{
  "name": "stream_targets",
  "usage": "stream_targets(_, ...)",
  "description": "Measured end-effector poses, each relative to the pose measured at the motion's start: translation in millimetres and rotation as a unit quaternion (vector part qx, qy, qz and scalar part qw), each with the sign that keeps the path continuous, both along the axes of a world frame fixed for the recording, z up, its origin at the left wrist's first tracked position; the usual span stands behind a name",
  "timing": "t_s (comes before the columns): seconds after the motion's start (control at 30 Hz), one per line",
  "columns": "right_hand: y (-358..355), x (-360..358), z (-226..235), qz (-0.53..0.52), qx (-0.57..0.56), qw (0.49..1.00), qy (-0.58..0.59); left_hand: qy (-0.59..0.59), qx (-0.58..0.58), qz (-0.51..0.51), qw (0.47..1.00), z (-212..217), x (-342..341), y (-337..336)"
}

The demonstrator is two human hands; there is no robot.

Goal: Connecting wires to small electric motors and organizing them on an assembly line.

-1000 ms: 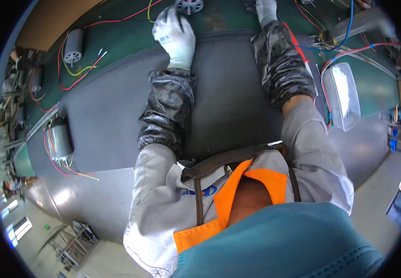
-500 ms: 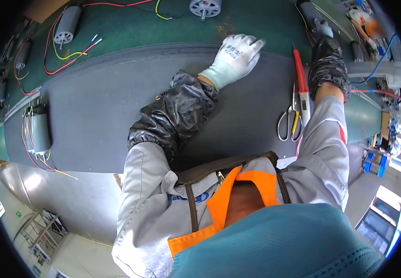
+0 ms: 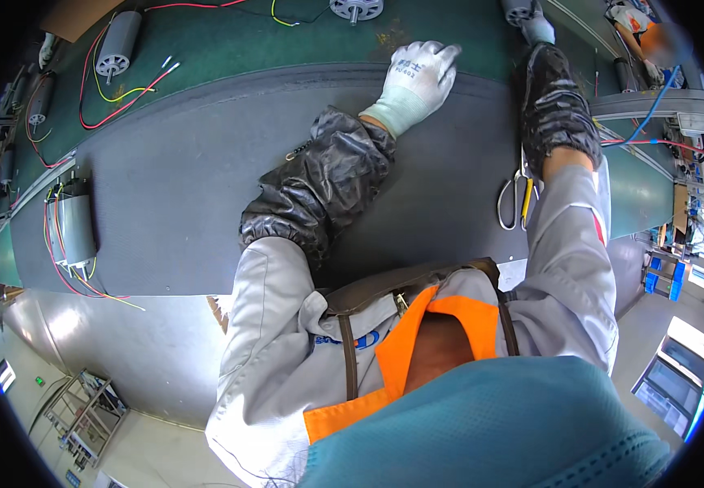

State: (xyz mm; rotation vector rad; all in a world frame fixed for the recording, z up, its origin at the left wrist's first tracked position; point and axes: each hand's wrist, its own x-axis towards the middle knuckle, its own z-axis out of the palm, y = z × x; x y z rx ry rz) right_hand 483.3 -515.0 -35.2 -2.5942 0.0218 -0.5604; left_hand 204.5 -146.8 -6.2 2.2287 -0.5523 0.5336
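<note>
Got a white-gloved left hand (image 3: 415,85) loosely curled over black matting (image 3: 197,163), can't tell if gripping. Just shifted the grey cylindrical motor (image 3: 517,10) left at the green tabletop's (image 3: 246,41) far side, with the white-gloved right hand (image 3: 540,30); probably repositioning, can't make out the grip.

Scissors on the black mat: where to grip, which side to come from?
Probably by the handle loops, left hand coming from the near-left. The scissors lie with their loops toward the body and blades pointing away; the right sleeve crowds the far right side, while the left loop shows clear.
</note>
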Motion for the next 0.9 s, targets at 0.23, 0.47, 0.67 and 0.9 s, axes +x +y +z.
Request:
stream_targets(0.23, -5, 11, -10, 0.037, -0.454, 0.889, -0.041, -0.02, -0.1, 0.017, 0.995, 2, 15, -21)
stream_targets(0.47, 247, -246, 0, 0.083, 0.212, 0.973, 0.035, -0.139, -0.166, 0.12, 0.969, -37, 34, 48)
stream_targets(0.67, 245, -479, 93, 0.225, 0.306, 0.887, 0.264, -0.062, -0.012, -0.038, 0.997, 31, -60, 57)
stream_targets(0.9, 254, -459, 95, 0.329, -0.161, 0.927, -0.083, -0.045, -0.121, -0.028, 0.991, 24, -162, 100)
